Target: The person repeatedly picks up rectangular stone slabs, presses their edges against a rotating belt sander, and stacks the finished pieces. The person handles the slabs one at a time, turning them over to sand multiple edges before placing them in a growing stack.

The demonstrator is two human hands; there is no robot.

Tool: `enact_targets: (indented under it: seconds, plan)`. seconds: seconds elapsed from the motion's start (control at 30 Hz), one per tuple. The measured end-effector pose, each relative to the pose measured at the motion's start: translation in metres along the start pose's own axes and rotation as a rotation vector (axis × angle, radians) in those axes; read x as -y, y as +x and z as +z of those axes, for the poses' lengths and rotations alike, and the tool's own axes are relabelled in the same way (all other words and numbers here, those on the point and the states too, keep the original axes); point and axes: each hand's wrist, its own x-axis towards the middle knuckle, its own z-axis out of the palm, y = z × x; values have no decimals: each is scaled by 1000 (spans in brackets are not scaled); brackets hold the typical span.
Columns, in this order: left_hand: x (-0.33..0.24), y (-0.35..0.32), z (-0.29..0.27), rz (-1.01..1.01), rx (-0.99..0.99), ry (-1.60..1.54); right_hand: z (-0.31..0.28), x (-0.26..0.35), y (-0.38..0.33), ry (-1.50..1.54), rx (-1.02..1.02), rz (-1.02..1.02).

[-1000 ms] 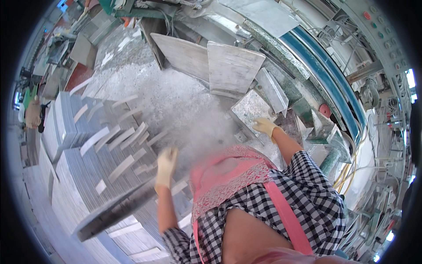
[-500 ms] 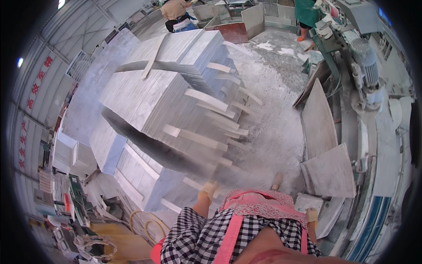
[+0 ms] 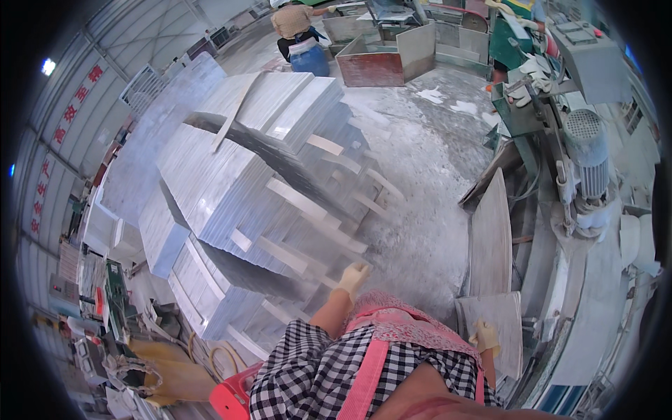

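Observation:
My left hand (image 3: 353,277), in a pale yellow glove, hangs before my body with its fingers curled in. I see nothing in it. Close by are pale flat strips (image 3: 283,256) that stick out from stacks of grey-white slabs (image 3: 231,185). My right hand (image 3: 485,337), gloved the same way, is low at my right side with its fingers loosely apart and holds nothing that I can see. Behind it in the picture leans a grey flat panel (image 3: 509,318); whether the hand touches it is unclear.
Along the right runs a machine with a grey motor (image 3: 586,150) and a leaning panel (image 3: 491,241). A dusty floor (image 3: 420,224) lies between it and the stacks. Far ahead, a person (image 3: 292,22) is near a blue barrel (image 3: 309,59). A red plastic seat (image 3: 234,397) is at lower left.
The stacks have shifted left and closer in view, and the machine has moved lower. My left hand has swung up and forward; my right hand has come further into view.

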Motion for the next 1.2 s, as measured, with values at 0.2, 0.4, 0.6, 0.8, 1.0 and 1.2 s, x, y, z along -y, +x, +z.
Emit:
enact_targets:
  seconds: [0.2, 0.4, 0.6, 0.8, 1.0, 1.2]
  plan:
    - [-29, 66, 26, -39, 64, -43, -19, -78, 52, -208, 77, -68]
    - [-27, 161, 71, 14, 139, 216, -36, -136, 79, -562, -73, -140]
    - [-78, 255, 109, 16, 318, 297, -21, -38, 76, -370, -263, -1]
    - [-135, 310, 113, 82, 382, 333, -6, 46, 86, -303, -361, -52]
    - [-131, 342, 119, 90, 365, 371, 7, 122, 99, -101, -306, 8]
    - [-113, 364, 128, 34, 462, 410, 17, 125, 120, -49, -376, 12]
